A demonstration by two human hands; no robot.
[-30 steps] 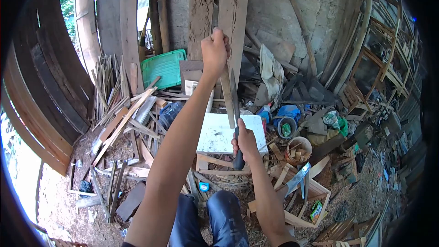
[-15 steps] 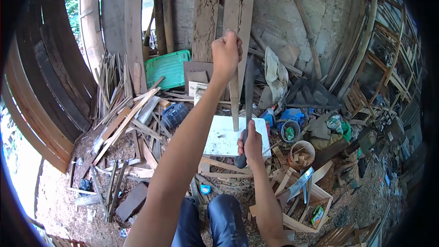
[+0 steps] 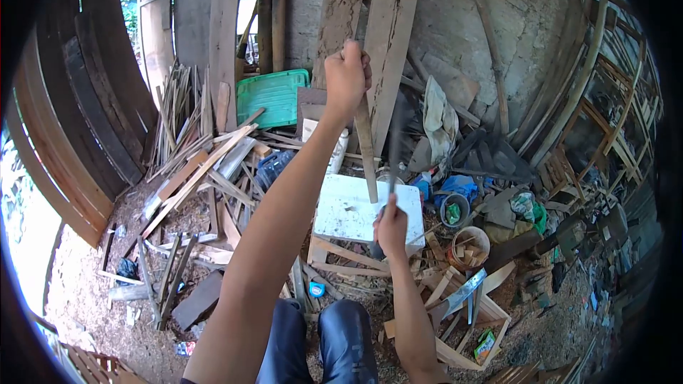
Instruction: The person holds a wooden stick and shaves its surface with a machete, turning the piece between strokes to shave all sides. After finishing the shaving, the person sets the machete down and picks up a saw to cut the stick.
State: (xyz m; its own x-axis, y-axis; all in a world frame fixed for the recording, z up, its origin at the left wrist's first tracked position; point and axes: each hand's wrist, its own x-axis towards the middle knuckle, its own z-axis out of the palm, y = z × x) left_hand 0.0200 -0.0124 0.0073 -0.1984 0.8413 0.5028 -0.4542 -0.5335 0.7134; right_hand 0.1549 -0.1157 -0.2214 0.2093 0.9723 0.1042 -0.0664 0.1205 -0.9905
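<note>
My left hand [image 3: 346,84] is raised high, its fingers wrapped round the top of a narrow wooden stick [image 3: 366,144]. The stick slants slightly, its lower end above or on a white board [image 3: 333,219] with dark specks; contact is unclear. Just right of the stick, my right hand [image 3: 391,231] grips the dark handle of a machete. The machete blade [image 3: 396,151] points upward beside the stick and is smeared by motion. Whether the blade touches the wood cannot be made out.
Scrap wood [image 3: 203,163] lies piled at the left by a green plastic lid [image 3: 274,99]. At the right stand a bucket of offcuts [image 3: 469,247] and a wooden frame box [image 3: 491,341] with a handsaw [image 3: 464,293]. A tape measure [image 3: 316,289] lies near my knees.
The view has shifted a little. The stick leans more, its top further left against the wall boards. The machete blade is more blurred, and both hands keep their grips.
</note>
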